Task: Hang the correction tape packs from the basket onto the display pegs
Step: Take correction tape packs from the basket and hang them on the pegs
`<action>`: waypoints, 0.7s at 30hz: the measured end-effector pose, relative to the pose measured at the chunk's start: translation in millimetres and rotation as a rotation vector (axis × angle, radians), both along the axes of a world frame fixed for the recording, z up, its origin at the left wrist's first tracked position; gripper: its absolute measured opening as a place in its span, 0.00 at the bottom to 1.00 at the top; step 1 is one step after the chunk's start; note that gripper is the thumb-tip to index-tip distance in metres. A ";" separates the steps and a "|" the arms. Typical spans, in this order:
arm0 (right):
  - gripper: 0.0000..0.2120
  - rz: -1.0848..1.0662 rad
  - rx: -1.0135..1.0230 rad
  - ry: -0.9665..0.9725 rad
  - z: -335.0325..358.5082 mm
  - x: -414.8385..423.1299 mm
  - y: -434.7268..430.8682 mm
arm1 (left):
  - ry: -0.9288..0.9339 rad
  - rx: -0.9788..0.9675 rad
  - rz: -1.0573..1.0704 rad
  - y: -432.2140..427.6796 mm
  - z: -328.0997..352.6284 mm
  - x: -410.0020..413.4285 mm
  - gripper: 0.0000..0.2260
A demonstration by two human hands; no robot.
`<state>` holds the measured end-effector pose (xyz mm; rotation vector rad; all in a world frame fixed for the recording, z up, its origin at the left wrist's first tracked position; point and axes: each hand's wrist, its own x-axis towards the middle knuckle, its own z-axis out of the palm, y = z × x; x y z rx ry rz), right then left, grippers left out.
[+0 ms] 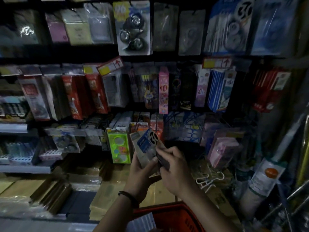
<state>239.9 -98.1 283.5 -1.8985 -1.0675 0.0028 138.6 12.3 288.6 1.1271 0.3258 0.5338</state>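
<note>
My left hand (139, 171) grips a small stack of correction tape packs (147, 144), blue cards marked "30", held upright at chest height in front of the shelves. My right hand (173, 169) pinches the right edge of the same stack, fingers curled around a dark pack. Below my forearms sits the red basket (180, 215), with a pale pack (143, 223) lying inside. High on the right, matching blue "30" correction tape packs (229, 25) hang on the display pegs. A white card with dark tape rolls (133, 29) hangs top centre.
Rows of hanging stationery packs fill the dim pegboard, with price tags (217, 62) under the top row. A green stencil pack (119, 146) hangs just left of my hands. Flat brown boxes (107, 195) are stacked low. White hooks (209, 180) and metal rods (294, 195) lie right.
</note>
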 end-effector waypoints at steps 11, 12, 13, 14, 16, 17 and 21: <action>0.46 0.182 -0.225 -0.492 97.5 46.7 -29.2 | -0.052 0.056 -0.052 28.7 87.4 28.7 0.17; 0.46 0.158 -0.221 -0.539 106.7 51.1 -30.8 | -0.057 0.081 -0.070 30.0 96.9 34.9 0.17; 0.46 0.123 -0.215 -0.571 115.9 55.7 -33.4 | -0.065 0.111 -0.095 30.8 106.6 41.6 0.18; 0.46 0.086 -0.211 -0.592 123.9 61.4 -36.1 | -0.077 0.141 -0.117 32.1 116.7 48.7 0.19; 0.45 0.030 -0.205 -0.598 140.1 72.0 -44.1 | -0.102 0.175 -0.160 33.0 137.1 61.5 0.23; 0.44 0.010 -0.192 -0.592 148.8 77.5 -48.3 | -0.112 0.175 -0.191 32.5 147.0 67.4 0.24; 0.44 -0.090 -0.110 -0.565 192.6 102.0 -65.3 | -0.166 0.196 -0.297 26.7 184.9 92.3 0.27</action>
